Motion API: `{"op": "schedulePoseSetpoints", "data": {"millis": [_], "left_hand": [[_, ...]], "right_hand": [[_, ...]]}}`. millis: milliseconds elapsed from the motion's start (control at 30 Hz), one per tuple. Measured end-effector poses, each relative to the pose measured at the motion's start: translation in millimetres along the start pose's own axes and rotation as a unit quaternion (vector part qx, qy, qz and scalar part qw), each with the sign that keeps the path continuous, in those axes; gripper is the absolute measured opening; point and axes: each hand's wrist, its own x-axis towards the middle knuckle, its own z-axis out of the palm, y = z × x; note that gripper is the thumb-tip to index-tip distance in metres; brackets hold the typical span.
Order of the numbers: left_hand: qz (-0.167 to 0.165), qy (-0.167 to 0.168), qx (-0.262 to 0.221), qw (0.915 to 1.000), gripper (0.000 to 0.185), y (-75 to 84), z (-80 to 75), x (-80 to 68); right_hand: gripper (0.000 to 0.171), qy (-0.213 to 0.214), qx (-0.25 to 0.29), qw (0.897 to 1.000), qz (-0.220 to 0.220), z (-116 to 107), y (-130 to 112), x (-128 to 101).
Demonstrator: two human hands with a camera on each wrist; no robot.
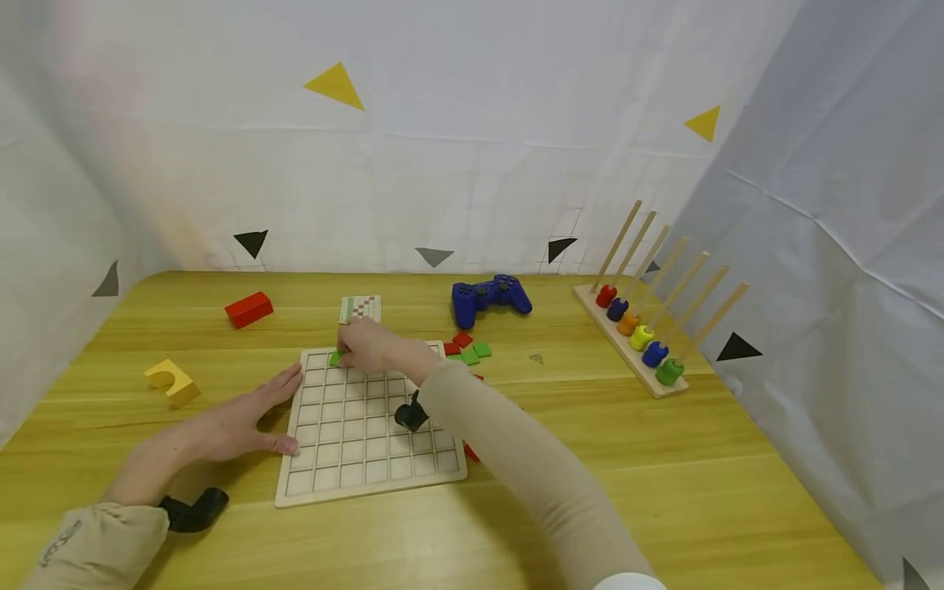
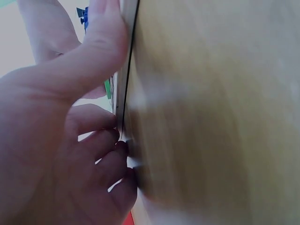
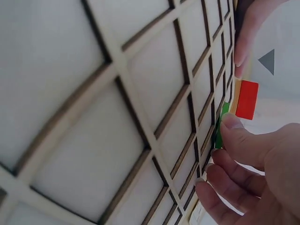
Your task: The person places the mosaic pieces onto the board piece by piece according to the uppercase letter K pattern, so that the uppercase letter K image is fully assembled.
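A pale wooden grid board (image 1: 352, 451) with square cells lies on the table. At its far edge, my right hand (image 1: 376, 346) reaches over the top row and pinches a green square tile (image 1: 335, 359) between thumb and fingers. In the right wrist view, the right thumb (image 3: 243, 136) lies on the green tile (image 3: 225, 108), with the other fingertips close to the grid. My left hand (image 1: 236, 422) rests at the board's left edge, fingers extended and thumb spread. The left wrist view shows the left thumb (image 2: 101, 51) against the board's side.
Beyond the board lies a small pattern card (image 1: 361, 306). Green tiles (image 1: 482, 350) and red tiles (image 1: 462, 338) lie to its right, partly behind the right arm. Also around are a blue game controller (image 1: 490, 297), a peg stand (image 1: 627, 340), a red block (image 1: 249, 310) and a yellow arch (image 1: 173, 382).
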Motion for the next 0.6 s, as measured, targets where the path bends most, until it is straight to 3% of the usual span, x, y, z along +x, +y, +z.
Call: {"op": "schedulePoseSetpoints", "data": {"millis": [600], "left_hand": [[0.002,0.003,-0.002,1.0,0.111,-0.7,-0.7,-0.7]], "right_hand": [[0.025,0.02,-0.024,1.0,-0.004,2.6,-1.7,1.5]]}}
